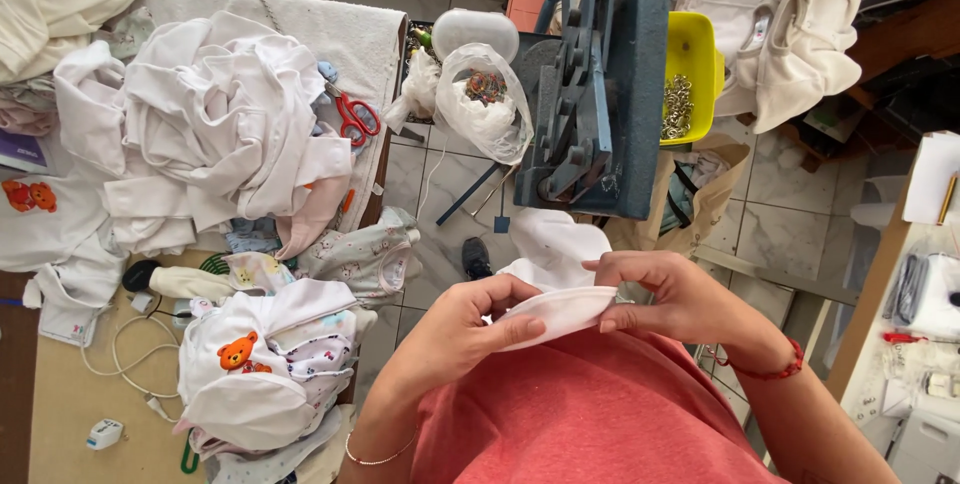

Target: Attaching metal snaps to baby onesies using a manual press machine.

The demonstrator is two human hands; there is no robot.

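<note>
Both my hands hold a small white garment (555, 279) in front of my chest. My left hand (470, 329) pinches its folded lower edge from the left. My right hand (665, 294) grips the same edge from the right, fingers curled over the cloth. The rest of the garment hangs up toward the blue metal press machine (600, 84), which stands just beyond my hands. A red bracelet is on my right wrist, a thin one on my left.
A yellow bin (700, 59) of metal snaps sits right of the press. A plastic bag (485, 104) of small parts lies left of it. White baby clothes (210, 124), red scissors (355, 116) and a bear-print garment (265, 359) cover the table on the left.
</note>
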